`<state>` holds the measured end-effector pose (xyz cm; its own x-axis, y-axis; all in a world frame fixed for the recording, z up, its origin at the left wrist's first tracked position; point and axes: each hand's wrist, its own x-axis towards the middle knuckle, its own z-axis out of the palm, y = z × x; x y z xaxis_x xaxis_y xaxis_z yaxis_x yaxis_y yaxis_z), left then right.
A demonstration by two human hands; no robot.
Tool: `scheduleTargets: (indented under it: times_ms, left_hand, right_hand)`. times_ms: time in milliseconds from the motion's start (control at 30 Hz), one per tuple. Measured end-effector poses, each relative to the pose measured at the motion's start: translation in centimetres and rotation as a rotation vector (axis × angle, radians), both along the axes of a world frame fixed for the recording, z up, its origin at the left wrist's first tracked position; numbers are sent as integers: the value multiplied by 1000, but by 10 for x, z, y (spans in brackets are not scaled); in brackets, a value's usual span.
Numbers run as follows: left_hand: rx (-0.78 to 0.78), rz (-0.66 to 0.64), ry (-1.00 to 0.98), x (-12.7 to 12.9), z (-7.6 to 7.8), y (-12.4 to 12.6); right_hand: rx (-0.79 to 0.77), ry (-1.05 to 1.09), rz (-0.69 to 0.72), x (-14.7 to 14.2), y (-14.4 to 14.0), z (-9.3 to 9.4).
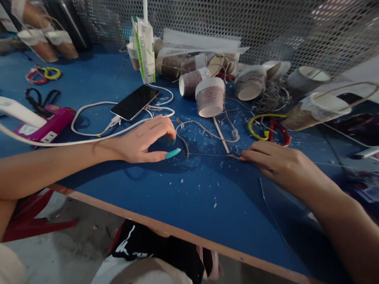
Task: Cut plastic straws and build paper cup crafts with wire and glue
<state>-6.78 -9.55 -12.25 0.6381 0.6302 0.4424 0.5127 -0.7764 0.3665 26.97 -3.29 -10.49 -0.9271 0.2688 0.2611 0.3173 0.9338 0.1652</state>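
While your left hand (145,140) arches over the blue table (183,197) with fingertips touching down near the loose end of the twine (207,130), your right hand (275,161) lies flat and pinches a thin taut thread (207,154) that runs between the two hands. The left fingers are curled but not clenched; whether they actually pinch the thread's end under them cannot be told. The right thumb and forefinger are pressed together on the thread near the wooden stick (221,136).

To do this well, I'd judge you should keep the thread low against the table and evenly tight, with both wrists resting (the scraps of fibre scattered about could snag it).

Counted: two twine-wrapped paper cups (210,96) stand mouth-down just beyond the hands, with several more lying on their sides behind, too jumbled to number. One phone (134,101) lies on its white cable (89,114). One yellow-and-red pair of scissors (269,128) sits just beyond your right hand, another similar pair (43,74) far left, and a black pair (41,98) near the pink device (47,124). One green-and-white carton (145,49) stands upright
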Motion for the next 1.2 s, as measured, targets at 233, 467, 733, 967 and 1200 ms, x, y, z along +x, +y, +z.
scheduleTargets:
  times_ms: [233,467,733,967,1200]
  left_hand:
    - [2,59,9,2,-3,-1]
    - [37,32,9,1,-4,0]
    - [46,29,2,2,-4,1]
    - [99,63,-43,2,-1,-1]
    - [251,84,-174,2,-1,-1]
  right_hand:
    - [13,0,-15,0,-1,1]
    - [1,13,-31,3,1,-4]
    - [47,-10,-2,1,-2,3]
    - [-24,2,-46,-3,-4,4]
    - [-64,50,-50,-3,-5,6]
